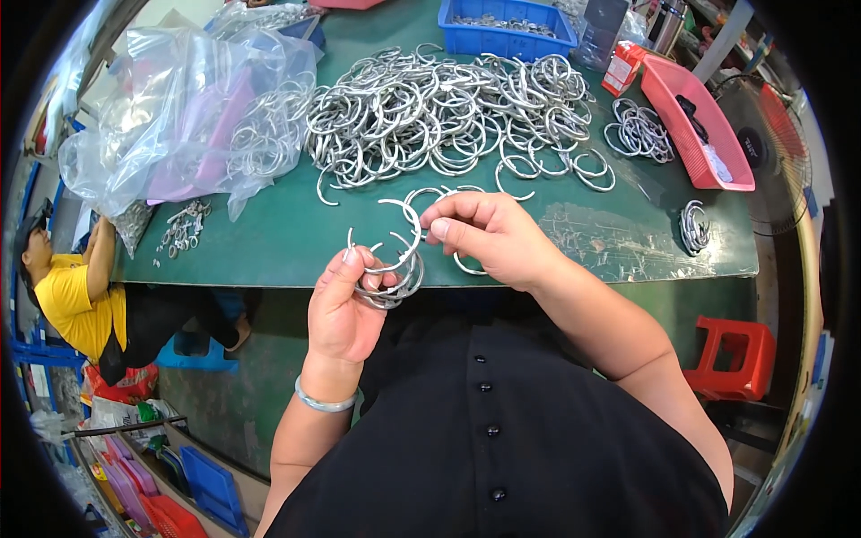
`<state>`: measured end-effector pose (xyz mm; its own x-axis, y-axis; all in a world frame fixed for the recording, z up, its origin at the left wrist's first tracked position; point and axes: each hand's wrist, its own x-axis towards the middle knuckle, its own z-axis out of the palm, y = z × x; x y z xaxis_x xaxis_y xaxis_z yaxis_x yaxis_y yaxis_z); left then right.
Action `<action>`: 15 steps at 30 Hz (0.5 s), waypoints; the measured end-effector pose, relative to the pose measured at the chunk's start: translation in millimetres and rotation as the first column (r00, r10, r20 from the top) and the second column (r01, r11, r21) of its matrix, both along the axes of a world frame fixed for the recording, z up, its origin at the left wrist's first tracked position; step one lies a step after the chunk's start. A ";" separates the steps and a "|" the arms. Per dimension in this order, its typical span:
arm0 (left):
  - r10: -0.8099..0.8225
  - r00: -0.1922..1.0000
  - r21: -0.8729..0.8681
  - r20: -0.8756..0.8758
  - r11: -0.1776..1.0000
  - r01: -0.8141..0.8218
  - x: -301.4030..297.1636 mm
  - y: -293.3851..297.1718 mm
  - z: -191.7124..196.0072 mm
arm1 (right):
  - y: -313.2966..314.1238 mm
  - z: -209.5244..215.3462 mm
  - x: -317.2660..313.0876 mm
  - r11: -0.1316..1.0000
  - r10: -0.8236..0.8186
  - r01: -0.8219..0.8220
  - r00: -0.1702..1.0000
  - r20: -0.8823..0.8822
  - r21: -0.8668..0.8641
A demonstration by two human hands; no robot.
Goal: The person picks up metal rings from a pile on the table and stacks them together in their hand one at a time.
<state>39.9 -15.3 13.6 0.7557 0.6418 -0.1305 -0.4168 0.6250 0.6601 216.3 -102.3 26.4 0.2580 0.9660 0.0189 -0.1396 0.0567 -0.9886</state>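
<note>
Several silver open-ended metal bangles (405, 285) sit bunched in my left hand (345, 309), its thumb and fingers closed round them over the table's near edge. One more bangle (395, 266) stands up out of this bunch, its open end toward the left. My right hand (489, 235) is closed in a pinch at the right side of that upper bangle. Its fingertips partly hide what they grip. Behind and below the right hand, further bangles (468, 269) show in part. A big tangled heap of the same bangles (430, 112) lies just beyond both hands.
On the green table (269, 242) are clear plastic bags (179, 108), small metal parts (186, 226), a blue bin (507, 40) and a pink basket (695, 125). Smaller bangle bunches (694, 228) lie at right. A red stool (734, 359) stands right; a person in yellow (76, 300) sits left.
</note>
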 end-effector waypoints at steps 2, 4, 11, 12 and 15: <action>-0.003 1.000 -0.003 -0.005 1.000 0.003 0.2 -0.8 0.1 | -0.4 2.5 -1.4 0.997 0.072 -0.073 0.995 -0.074 -0.008; 0.001 1.000 0.006 -0.022 1.000 0.000 0.7 -1.5 1.1 | 0.0 3.4 -2.1 0.998 0.067 -0.068 0.995 -0.073 -0.014; -0.003 0.997 -0.009 -0.074 1.000 0.002 -1.1 -1.6 1.0 | 1.5 2.3 -2.4 0.994 0.078 -0.086 0.990 -0.119 -0.064; 0.000 0.997 -0.015 -0.076 1.000 -0.001 -1.2 -1.5 1.2 | 1.5 2.8 -2.7 0.992 0.075 -0.087 0.988 -0.134 -0.089; 0.011 0.998 -0.035 -0.064 0.999 -0.013 -0.8 -3.2 1.8 | 1.4 0.7 -2.0 0.989 0.072 -0.089 0.987 -0.141 -0.115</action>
<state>39.1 -18.4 15.4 0.7370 0.6452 -0.2011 -0.3822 0.6433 0.6634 214.3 -101.0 27.1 0.1716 0.9767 -0.1289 -0.2730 -0.0786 -0.9588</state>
